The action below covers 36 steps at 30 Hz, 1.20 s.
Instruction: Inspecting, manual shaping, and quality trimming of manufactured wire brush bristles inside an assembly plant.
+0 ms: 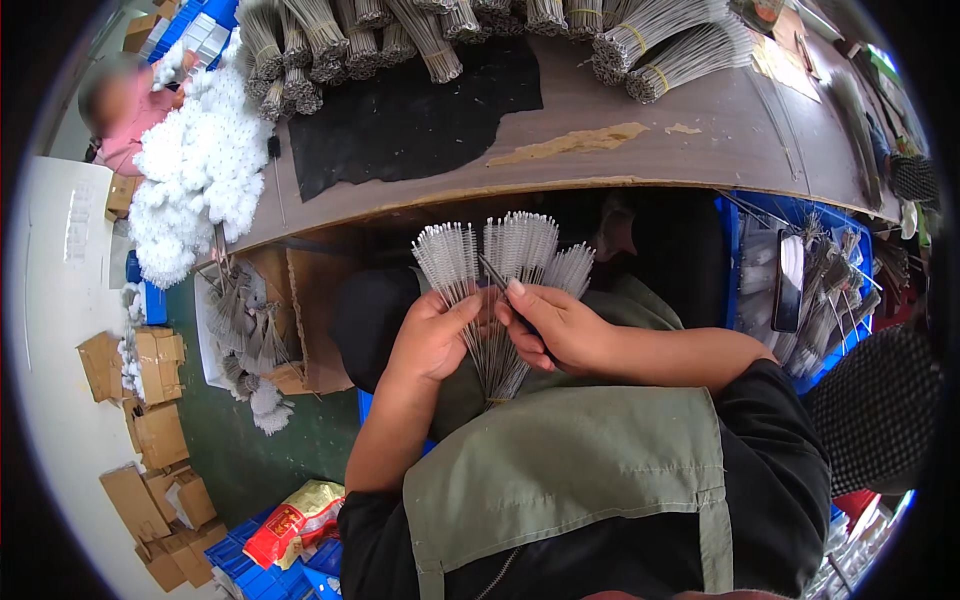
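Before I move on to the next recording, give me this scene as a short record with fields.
Left hand: grips some of the brushes
Right hand: holds a thin dark tool, tip among the brushes
Brush layout: fanned out, white bristles pointing away from the person
On table: wire bundles, black sheet
Right side: blue bin, phone atop its contents

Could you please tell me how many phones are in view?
1: a phone in the blue crate, off to the right of the person's right hand. Others could be hidden among the crate's contents.
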### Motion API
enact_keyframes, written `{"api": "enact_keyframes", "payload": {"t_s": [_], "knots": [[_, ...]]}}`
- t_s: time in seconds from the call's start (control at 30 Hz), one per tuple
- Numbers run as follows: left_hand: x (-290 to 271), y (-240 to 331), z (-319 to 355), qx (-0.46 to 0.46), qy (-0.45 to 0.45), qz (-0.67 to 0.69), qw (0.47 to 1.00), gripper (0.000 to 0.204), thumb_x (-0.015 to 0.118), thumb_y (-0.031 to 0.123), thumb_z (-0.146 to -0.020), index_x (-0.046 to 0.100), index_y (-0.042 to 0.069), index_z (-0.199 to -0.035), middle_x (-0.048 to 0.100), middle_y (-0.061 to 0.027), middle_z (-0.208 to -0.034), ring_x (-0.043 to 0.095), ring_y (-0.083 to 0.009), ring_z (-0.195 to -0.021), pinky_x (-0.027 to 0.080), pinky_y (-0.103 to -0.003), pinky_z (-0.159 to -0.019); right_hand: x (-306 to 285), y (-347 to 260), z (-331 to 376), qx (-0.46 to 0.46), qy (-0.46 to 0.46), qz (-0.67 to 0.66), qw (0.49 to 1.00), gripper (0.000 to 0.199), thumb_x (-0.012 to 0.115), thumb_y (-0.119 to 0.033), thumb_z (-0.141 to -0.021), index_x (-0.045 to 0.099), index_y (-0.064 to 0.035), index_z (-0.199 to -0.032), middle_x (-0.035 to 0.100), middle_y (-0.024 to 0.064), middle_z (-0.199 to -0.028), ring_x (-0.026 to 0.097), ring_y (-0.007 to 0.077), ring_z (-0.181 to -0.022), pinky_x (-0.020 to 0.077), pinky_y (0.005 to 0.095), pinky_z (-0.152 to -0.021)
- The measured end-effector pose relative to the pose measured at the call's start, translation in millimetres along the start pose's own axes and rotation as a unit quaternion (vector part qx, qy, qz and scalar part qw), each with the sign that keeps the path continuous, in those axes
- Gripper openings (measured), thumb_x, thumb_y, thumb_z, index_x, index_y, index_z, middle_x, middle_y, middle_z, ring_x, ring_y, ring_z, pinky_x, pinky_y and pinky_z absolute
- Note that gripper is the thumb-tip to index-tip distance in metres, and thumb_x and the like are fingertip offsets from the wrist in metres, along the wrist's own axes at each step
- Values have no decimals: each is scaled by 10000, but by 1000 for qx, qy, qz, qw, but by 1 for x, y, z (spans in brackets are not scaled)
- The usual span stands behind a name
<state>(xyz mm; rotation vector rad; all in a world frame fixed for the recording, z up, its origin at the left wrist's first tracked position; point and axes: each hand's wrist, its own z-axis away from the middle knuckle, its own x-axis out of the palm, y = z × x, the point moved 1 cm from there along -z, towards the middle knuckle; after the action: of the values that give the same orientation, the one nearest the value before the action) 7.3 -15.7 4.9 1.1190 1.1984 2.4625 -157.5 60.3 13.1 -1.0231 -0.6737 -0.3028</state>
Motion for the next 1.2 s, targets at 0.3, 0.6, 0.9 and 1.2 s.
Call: {"api": "enact_keyframes", "payload": {"t_s": [0.3, 0.6, 0.9, 1.2], "knots": [[1, -1, -2, 20, -5, 8, 1000, 169, 553, 118, -892, 573, -2, -1010, 624, -79, -952, 600, -174, -882, 466, -307, -765, 1, 2, -5, -46, -12, -25, 999, 413, 296, -418, -981, 439, -55, -848, 356, 6, -516, 353, 101, -384, 324, 235, -380], [4, 0, 1, 11, 16, 5, 1000, 139, 559, 116, -888, 568, 21, -989, 614, -68, -931, 589, -181, -870, 467, -324, -762, 2, 6, -6, -59, -18, -20, 998, 421, 300, -430, -979, 436, -56, -841, 353, 5, -515, 344, 100, -382, 318, 234, -377], [8, 2, -1, 1, 22, 15, 1000, 232, 580, 105, -872, 547, -4, -1074, 604, -117, -1068, 590, -204, -979, 480, -340, -824, -14, -47, -14, -263, 20, 106, 959, 424, 323, -453, -965, 430, -52, -876, 416, 10, -571, 397, 90, -454, 346, 224, -440], [-1, -8, -7, 1, 16, -48, 999, 244, 564, 99, -875, 517, -10, -1089, 580, -180, -1112, 586, -271, -955, 497, -419, -771, -49, -100, -91, -300, -58, 472, 827, 428, 629, -477, -800, 555, -56, -836, 539, 36, -795, 495, 118, -776, 429, 317, -669]]}}
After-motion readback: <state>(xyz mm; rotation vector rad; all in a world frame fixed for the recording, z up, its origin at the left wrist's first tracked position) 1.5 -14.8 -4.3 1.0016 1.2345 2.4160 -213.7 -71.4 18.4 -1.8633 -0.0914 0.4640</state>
